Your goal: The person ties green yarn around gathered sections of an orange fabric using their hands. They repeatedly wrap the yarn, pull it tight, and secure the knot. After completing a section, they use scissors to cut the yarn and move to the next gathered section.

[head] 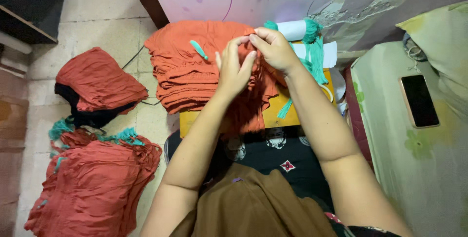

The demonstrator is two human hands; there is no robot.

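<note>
While both hands meet over the far edge of the folded orange garment stack (pixel 190 66), the relation that matters is how the cloth lies under them: the stack spreads out to the left of the two grips and runs lengthwise toward the wall, resting on a small yellow surface (pixel 282 113) that shows just below and to the right of the hands. One fold of the same orange cloth hangs down off the near edge of that surface, directly beneath the left hand.

Left of the grips and well apart, on the tiled floor (pixel 107 27), lie two more heaps of orange garments: a large pile (pixel 92 188) nearest the person, and a smaller bundle (pixel 97 83) over something dark beyond it.

To the right of the grips, a white roll wound with teal cord (pixel 302 30) stands just beyond the right hand, its loose strands trailing down past the wrist. Farther right, a dark phone (pixel 419 100) lies on a pale green cover.

Left hand (pixel 234 69): fingers curled and closed on a pinch of orange cloth at the top of the stack. Right hand (pixel 273 47): fingertips pressed together on the same spot, touching the left hand's fingertips, so both are equally near the cloth. A short teal tag (pixel 199 49) lies on the stack just left of the left hand, slanting away from it.
</note>
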